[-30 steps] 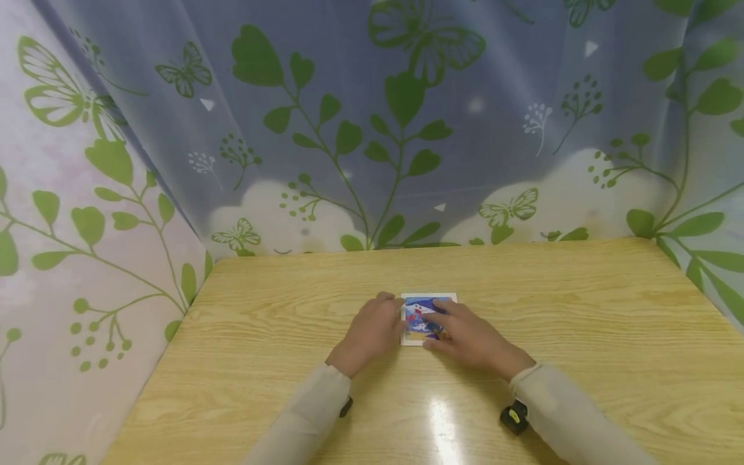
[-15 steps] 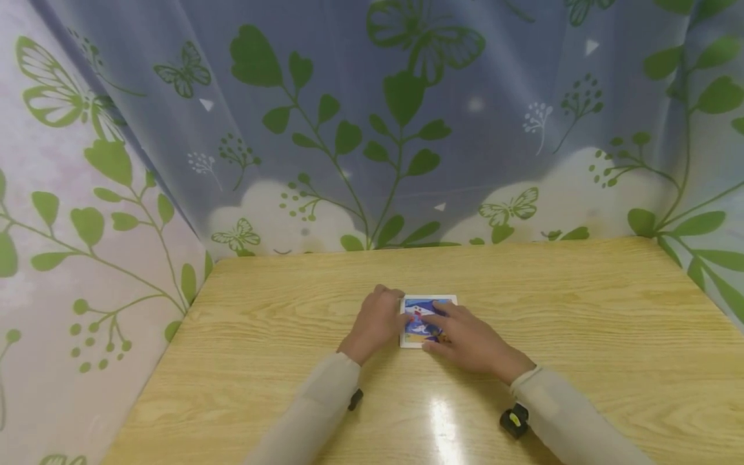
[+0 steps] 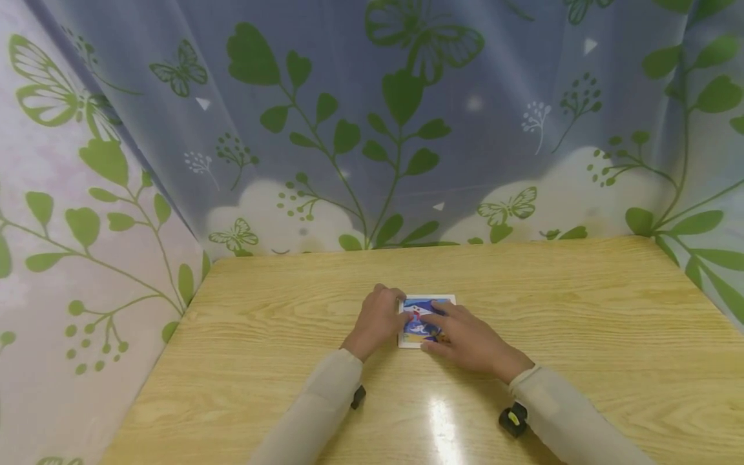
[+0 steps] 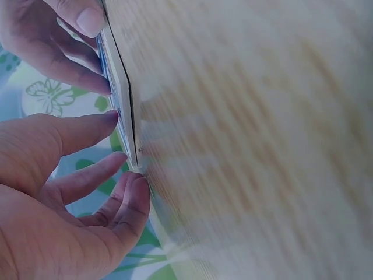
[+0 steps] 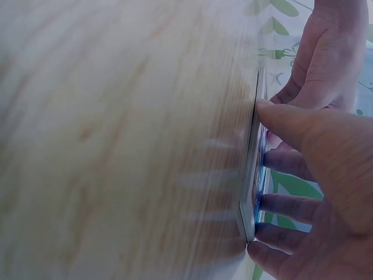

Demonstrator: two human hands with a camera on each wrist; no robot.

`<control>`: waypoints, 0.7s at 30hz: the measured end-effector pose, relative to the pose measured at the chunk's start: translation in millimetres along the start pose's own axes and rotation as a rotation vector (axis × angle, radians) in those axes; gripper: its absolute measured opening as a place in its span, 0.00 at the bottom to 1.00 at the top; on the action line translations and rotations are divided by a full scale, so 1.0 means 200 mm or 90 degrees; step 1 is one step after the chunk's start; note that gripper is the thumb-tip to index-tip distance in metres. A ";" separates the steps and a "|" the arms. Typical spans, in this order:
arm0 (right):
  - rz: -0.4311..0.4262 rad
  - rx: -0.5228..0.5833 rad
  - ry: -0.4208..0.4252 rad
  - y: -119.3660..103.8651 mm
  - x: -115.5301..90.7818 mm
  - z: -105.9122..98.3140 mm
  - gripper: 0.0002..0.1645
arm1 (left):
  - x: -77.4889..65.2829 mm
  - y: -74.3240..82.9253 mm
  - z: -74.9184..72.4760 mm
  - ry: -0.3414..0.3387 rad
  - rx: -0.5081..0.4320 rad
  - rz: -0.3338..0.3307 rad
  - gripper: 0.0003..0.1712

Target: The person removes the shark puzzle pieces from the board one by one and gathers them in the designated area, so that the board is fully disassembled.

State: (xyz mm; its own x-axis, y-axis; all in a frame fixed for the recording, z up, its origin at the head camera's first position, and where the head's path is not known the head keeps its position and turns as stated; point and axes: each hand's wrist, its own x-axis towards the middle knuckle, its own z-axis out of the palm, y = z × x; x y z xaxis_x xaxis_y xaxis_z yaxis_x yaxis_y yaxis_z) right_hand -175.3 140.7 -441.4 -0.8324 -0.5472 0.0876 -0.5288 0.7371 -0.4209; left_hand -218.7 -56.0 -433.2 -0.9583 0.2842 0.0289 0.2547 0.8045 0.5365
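Note:
A small square picture board (image 3: 416, 330) with a white border and a blue cartoon sea scene lies flat on the wooden table. My left hand (image 3: 375, 324) is at its left side, with the thumb (image 4: 81, 132) on the printed face and curled fingertips against the far left corner. From the right, my right hand (image 3: 472, 336) lies over part of the picture with its fingers spread. The right thumb (image 5: 287, 120) touches the near edge, while several fingertips press on the face and right side. Both hands hide parts of the picture.
The wood-grain table (image 3: 279, 303) reaches back to a blue and white curtain (image 3: 482, 116) printed with green leaves and butterflies. A similar pale cloth (image 3: 116, 258) hangs along the left side. Black wrist devices (image 3: 514, 420) sit under both sleeves.
The left hand has shifted slightly right and away, bringing its thumb onto the picture's face. The board has slid a little toward the person. The right hand has hardly moved.

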 end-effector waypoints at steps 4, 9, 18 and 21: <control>0.006 0.000 -0.007 0.00 0.00 0.00 0.32 | 0.00 0.00 0.00 0.000 -0.004 -0.005 0.22; -0.002 0.005 -0.009 0.00 0.00 -0.01 0.31 | 0.01 0.00 0.01 -0.005 -0.007 -0.004 0.20; -0.018 0.006 -0.003 0.01 0.01 -0.01 0.31 | 0.03 0.00 0.02 0.006 -0.063 -0.038 0.21; -0.014 0.004 -0.006 0.01 0.02 0.00 0.31 | 0.04 0.00 0.02 0.007 -0.079 -0.051 0.22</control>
State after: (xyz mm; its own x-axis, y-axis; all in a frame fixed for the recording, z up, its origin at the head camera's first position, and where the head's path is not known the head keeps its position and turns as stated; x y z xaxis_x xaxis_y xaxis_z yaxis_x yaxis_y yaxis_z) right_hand -179.0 140.8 -441.1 -0.8194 -0.5663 0.0888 -0.5455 0.7227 -0.4244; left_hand -225.9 -52.5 -435.8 -0.9766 0.2149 -0.0100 0.1593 0.7535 0.6378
